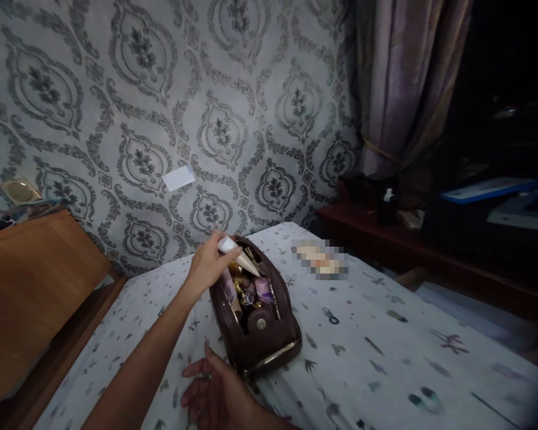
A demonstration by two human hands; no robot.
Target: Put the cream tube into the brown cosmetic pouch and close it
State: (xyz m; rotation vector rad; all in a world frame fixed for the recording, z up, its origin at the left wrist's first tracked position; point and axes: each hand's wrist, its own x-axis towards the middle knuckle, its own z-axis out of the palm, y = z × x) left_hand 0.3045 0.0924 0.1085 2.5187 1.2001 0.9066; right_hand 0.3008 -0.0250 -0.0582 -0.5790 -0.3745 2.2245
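Note:
A dark brown cosmetic bag (pixel 251 343) lies unzipped on the patterned bedsheet. Inside it are several small items, among them a pink-purple container (pixel 262 289), gold-coloured bottles and a round brown flap with a metal snap (pixel 261 323). At the bag's far end, my left hand (pixel 210 260) grips a white and cream squeeze tube (pixel 244 258), which slants over the opening. My right hand (pixel 217 388) rests near the bag's front left corner, palm partly up, fingers loosely bent and apart with nothing in them. What lies deeper in the bag is hidden.
A blurred-out flat item (pixel 320 260) lies on the bedsheet (pixel 363 352) right of the bag. A wooden headboard-like panel (pixel 40 269) stands at left. Patterned wallpaper rises behind, with a white card (pixel 178 178) on it. At right are a dark red ledge (pixel 363 224) and a curtain (pixel 403 77).

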